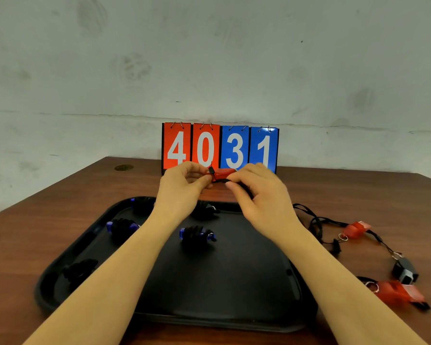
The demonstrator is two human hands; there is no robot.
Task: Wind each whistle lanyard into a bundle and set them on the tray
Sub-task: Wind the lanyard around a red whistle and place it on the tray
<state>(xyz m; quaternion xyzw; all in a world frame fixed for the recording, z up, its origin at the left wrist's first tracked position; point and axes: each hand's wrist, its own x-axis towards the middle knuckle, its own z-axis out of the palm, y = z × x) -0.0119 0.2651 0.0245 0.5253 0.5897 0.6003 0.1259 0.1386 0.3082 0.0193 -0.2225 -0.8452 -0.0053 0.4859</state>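
My left hand (184,180) pinches one end of a red whistle (220,173), held above the far edge of the tray (229,290). My right hand (256,192) pinches the black lanyard (244,189) just beside the whistle, fingers curled round the cord. Both hands are close together, nearly touching. On the tray lie five wound bundles; one with a blue whistle (197,235) sits near the centre. Right of the tray, on the wooden table (358,192), unwound whistles lie with loose cords: a red one (356,229), a black one (404,270), another red one (399,293). A scoreboard (219,148) reading 4031 stands behind.
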